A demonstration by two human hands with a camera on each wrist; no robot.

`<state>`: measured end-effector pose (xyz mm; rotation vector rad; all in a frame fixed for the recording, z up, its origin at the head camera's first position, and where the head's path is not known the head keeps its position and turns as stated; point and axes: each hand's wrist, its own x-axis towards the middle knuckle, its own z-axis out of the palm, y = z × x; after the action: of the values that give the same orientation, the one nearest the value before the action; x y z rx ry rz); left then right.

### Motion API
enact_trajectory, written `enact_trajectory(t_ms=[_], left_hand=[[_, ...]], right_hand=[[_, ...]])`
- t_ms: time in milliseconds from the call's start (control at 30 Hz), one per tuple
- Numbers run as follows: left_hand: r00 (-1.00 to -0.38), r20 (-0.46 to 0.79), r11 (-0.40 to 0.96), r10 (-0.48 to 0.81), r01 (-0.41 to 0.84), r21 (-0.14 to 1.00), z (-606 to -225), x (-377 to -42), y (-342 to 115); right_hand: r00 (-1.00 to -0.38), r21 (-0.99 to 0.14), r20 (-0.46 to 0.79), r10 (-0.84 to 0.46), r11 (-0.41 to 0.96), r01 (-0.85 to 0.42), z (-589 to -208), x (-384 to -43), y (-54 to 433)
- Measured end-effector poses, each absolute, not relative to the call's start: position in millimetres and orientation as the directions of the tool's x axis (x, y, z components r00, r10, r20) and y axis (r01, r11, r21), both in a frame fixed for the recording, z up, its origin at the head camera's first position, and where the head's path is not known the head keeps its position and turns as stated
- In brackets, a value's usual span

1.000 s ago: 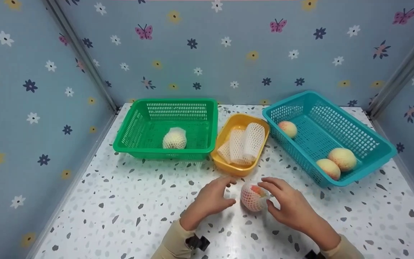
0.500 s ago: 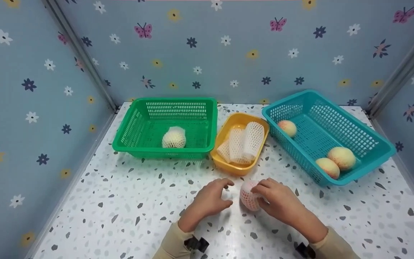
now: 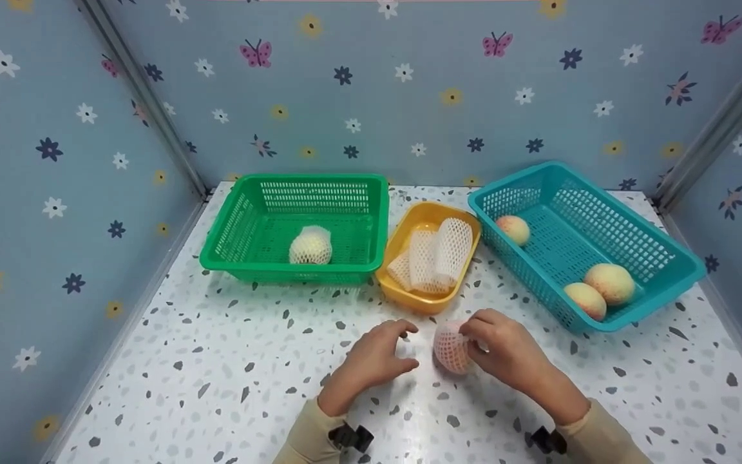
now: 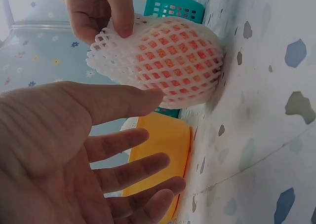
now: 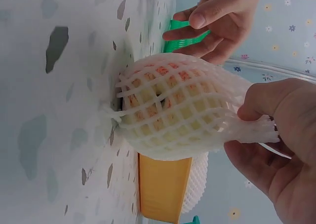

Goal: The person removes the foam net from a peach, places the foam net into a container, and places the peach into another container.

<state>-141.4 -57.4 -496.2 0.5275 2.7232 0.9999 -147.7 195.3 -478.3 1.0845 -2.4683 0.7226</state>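
Note:
A peach (image 3: 452,351) in a white foam net stands on the speckled table, in front of the yellow tray. My right hand (image 3: 509,348) pinches the gathered top of the foam net (image 5: 247,130) between thumb and fingers, as the right wrist view shows. The mesh covers the fruit, red on one side and pale yellow on the other (image 5: 182,115). To the left of the peach, my left hand (image 3: 374,357) is held with fingers spread and curved, holding nothing. In the left wrist view its thumb (image 4: 133,103) lies close to the net; whether it touches I cannot tell.
A green basket (image 3: 294,274) at back left holds one netted peach (image 3: 311,246). The yellow tray (image 3: 419,303) holds several foam nets (image 3: 453,250). A teal basket (image 3: 532,283) at right holds three bare peaches (image 3: 609,283). Patterned walls enclose the table's back and sides.
My right hand has moved left onto the net, pinched its top and drawn it up over the peach's exposed red part. My left hand has barely moved.

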Motion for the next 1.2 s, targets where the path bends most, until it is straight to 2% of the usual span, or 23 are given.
enact_trajectory(t_ms=[233, 567, 967, 1200], left_hand=[[-0.919, -0.054, 0.703, 0.391, 0.26, 0.662, -497, -140, -57], [-0.923, -0.094, 0.713, 0.374, 0.221, 0.665, -496, -138, -54], [-0.919, -0.099, 0.702, 0.38, 0.217, 0.678, -498, -137, -55], [-0.919, -0.109, 0.709, 0.379, 0.213, 0.673, -501, -138, -54]], right_hand=[[-0.615, -0.33, 0.559, -0.556, 0.531, -0.781, -477, -157, 200], [-0.622, -0.377, 0.578, -0.528, 0.504, -0.777, -473, -160, 205], [-0.57, -0.367, 0.633, -0.524, 0.445, -0.817, -468, -164, 208], [-0.595, -0.379, 0.626, -0.504, 0.47, -0.797, -462, -165, 210]])
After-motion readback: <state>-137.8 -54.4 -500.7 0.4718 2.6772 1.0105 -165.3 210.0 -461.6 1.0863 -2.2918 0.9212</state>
